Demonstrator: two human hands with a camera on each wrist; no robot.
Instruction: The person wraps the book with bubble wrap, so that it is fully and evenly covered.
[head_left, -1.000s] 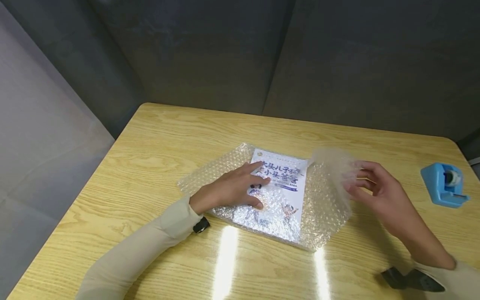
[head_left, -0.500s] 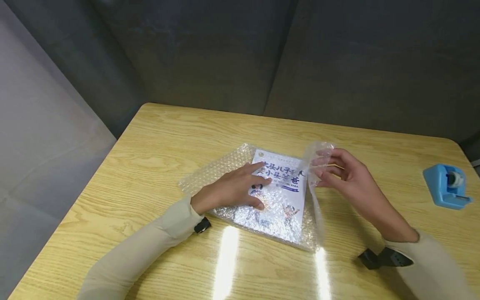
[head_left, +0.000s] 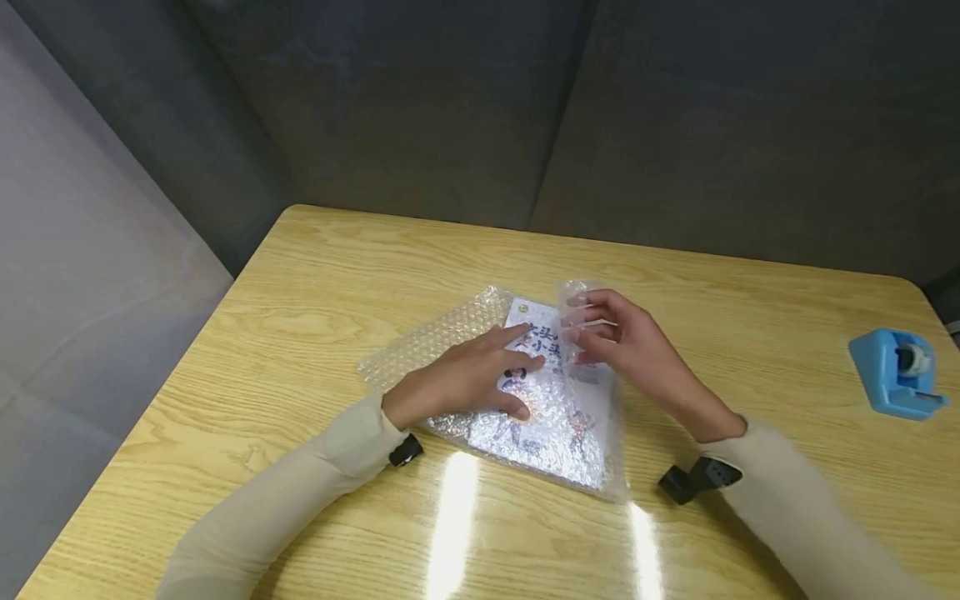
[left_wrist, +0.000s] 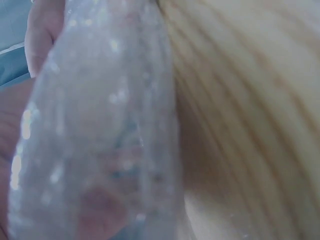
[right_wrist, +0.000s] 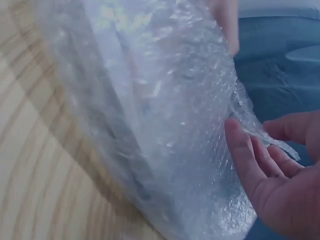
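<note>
A book (head_left: 542, 315) with a white cover and blue lettering lies on clear bubble wrap (head_left: 453, 329) in the middle of the table. My left hand (head_left: 468, 375) rests on the book's left part with fingers spread. The edge of the wrap's right flap is pinched between thumb and fingers of my right hand (head_left: 637, 342), folded over the right side of the cover. In the right wrist view the wrap's edge (right_wrist: 255, 127) runs between the thumb and fingers. Bubble wrap (left_wrist: 100, 95) fills much of the left wrist view, with a finger showing through it.
A blue tape dispenser (head_left: 892, 379) with a roll of tape stands on the right of the wooden table (head_left: 360, 267). Dark cloth (head_left: 420, 117) hangs behind the far edge, and a grey cloth (head_left: 90, 250) hangs on the left.
My right hand has moved left, bringing the wrap's right flap up and over the right side of the book. The left hand has stayed in place on the book.
</note>
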